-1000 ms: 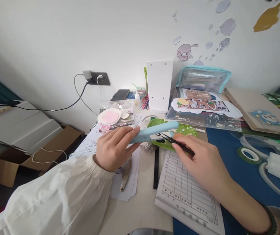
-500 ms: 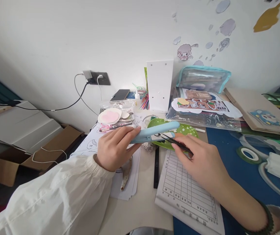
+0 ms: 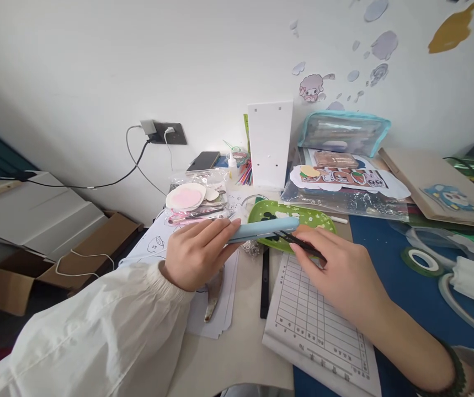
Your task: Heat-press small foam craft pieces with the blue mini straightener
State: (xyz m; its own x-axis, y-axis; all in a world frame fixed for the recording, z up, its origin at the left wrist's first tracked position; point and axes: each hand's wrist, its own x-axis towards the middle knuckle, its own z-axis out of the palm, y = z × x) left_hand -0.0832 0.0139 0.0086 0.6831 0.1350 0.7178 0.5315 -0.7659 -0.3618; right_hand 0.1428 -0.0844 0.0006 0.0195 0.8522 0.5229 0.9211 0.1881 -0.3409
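My left hand (image 3: pixel 201 253) is closed around the near end of a light blue two-armed clamp that looks like a mini hair straightener (image 3: pixel 269 226). Its arms are pressed together. My right hand (image 3: pixel 338 264) pinches black tweezers (image 3: pixel 305 246), whose tips reach the underside and edge of the blue clamp. Whatever sits between the tips or the arms is too small or hidden to make out. Behind and below the clamp lies a green patterned tray (image 3: pixel 313 218) with dark and white shapes on it.
A printed form pad (image 3: pixel 319 325) lies in front of the tray, beside a black strip (image 3: pixel 265 284). Papers and a curved brownish piece (image 3: pixel 213 295) are under my left arm. A white upright box (image 3: pixel 270 146) stands by the wall; green tape (image 3: pixel 422 261) is at right.
The blue clamp's raised upper arm has come down onto the lower one, so it is now closed. The tweezers and both hands are almost where they were.
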